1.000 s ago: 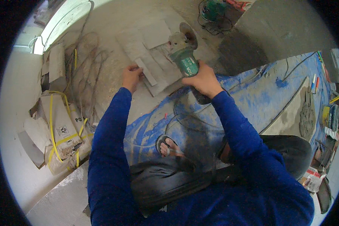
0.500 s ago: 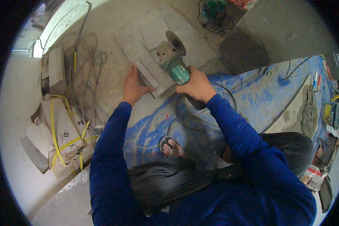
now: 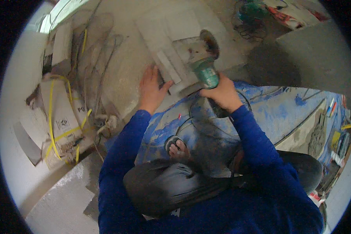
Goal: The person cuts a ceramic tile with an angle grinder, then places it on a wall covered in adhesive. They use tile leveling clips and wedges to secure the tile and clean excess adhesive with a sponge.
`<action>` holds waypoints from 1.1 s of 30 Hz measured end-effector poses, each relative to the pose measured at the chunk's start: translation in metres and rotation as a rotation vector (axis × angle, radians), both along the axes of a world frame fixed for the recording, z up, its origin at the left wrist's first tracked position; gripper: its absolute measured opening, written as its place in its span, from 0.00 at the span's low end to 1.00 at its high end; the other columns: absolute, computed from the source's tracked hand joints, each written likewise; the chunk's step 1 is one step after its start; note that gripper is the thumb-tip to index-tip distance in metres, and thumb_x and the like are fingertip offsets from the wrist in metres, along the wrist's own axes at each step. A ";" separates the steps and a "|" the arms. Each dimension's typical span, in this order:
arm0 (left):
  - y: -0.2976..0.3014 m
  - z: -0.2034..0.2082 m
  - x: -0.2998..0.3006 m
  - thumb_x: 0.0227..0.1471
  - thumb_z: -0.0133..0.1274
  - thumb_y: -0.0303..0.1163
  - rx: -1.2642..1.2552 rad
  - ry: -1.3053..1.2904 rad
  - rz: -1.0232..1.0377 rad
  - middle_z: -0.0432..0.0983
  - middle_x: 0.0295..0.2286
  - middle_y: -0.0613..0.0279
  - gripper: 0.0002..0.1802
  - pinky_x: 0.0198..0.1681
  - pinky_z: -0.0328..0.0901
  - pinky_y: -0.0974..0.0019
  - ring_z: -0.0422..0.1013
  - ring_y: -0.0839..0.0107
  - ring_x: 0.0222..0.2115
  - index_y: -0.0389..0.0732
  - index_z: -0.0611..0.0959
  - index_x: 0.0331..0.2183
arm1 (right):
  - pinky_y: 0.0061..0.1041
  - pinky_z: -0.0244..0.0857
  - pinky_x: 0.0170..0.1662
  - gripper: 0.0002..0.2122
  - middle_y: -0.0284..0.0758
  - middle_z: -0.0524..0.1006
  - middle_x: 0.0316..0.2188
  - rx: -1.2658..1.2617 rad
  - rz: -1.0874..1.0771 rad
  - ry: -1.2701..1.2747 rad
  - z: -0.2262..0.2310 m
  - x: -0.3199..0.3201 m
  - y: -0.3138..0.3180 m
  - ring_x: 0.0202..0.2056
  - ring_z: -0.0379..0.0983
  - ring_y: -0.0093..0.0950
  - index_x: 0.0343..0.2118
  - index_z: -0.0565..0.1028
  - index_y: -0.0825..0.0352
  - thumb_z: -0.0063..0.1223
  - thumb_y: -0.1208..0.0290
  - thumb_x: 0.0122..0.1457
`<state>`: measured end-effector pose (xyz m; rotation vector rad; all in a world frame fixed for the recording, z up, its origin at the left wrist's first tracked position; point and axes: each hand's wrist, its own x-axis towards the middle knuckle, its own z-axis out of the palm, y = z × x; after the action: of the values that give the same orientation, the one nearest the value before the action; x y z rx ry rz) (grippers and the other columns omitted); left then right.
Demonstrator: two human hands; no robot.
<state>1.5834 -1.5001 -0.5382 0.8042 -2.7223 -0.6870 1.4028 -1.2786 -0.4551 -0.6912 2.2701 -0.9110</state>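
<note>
Right hand [image 3: 224,95] wrapped round the rear of the green angle grinder [image 3: 205,73]; disc [image 3: 210,43] at the far end, away from the person. Left hand [image 3: 152,90] spread, fingers extended, thumb out, at the left edge of the grey slab [image 3: 180,64]. Narrow pale strip [image 3: 169,67] lies on slab, between left hand and grinder; left thumb near its lower end, contact cannot be told
</note>
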 end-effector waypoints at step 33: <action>-0.008 -0.031 -0.038 0.43 0.69 0.49 0.058 -0.001 -0.030 0.47 0.69 0.39 0.57 0.72 0.37 0.43 0.40 0.49 0.72 0.31 0.61 0.66 | 0.41 0.72 0.51 0.38 0.57 0.80 0.41 0.049 0.060 -0.091 0.012 0.012 -0.035 0.46 0.77 0.54 0.49 0.72 0.77 0.71 0.55 0.37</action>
<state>1.5454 -1.5076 -0.5687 0.7782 -2.7317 -0.7748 1.4152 -1.3132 -0.4433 -0.6784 2.1729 -0.8383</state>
